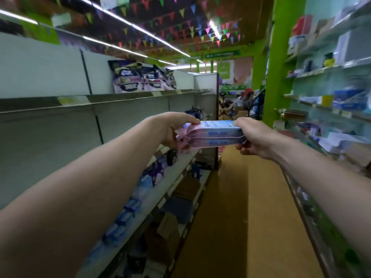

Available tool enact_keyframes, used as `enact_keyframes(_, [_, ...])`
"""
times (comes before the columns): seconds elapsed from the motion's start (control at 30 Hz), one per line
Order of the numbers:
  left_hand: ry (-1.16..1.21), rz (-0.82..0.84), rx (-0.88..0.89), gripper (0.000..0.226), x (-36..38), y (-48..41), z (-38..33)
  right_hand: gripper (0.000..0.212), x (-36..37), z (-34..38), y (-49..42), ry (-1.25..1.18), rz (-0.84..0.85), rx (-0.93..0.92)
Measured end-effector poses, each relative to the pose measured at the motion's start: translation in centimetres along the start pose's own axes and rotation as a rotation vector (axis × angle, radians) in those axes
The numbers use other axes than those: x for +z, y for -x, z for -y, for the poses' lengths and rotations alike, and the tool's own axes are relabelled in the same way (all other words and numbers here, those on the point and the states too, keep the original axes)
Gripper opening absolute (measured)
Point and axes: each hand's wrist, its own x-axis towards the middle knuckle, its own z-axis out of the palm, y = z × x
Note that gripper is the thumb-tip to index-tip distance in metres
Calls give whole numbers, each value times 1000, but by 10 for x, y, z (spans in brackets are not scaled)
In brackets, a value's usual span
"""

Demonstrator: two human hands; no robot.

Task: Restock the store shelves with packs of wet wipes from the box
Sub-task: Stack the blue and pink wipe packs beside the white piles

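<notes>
The floor (236, 197) runs open ahead between the left shelves (50, 105) and the right shelves (321, 109). Stacked packs (214, 135), pale blue on top with pink crimped ends, are held over the aisle just off the left shelves' front edge. The left hand (172, 129) is clamped on one end and the right hand (255, 137) on the other. Purple bags (140, 79) stand on the tier above, and blue goods (128, 209) line a lower tier.

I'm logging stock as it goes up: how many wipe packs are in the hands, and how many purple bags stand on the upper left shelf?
Stacked wet wipe packs, gripped by the left hand and the right hand: 2, judging by the two printed edges
On the upper shelf, purple bags: 3
Total: 5
</notes>
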Motion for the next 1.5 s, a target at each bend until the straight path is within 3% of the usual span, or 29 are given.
enact_keyframes(0.3, [-12,-227,22,55,-161,44,-13,18,129,88,-6,-61,196,-126])
enact_keyframes(0.43, [-6,-337,18,36,-229,69,-12,19,190,126,-4,-68,284,-174])
enact_keyframes(0.7, [-13,-513,-17,35,-324,117,-14,19,278,181,-3,-101,432,-262])
enact_keyframes(1.2, [17,-910,-56,29,-447,159,-5,24,424,262,-38,-55,796,-456])
enact_keyframes(1.37, [10,-1065,-129,41,-479,156,1,24,471,280,-61,33,944,-526])
enact_keyframes(1.5, [0,-1115,-208,34,-493,153,12,26,508,285,-74,143,1092,-556])
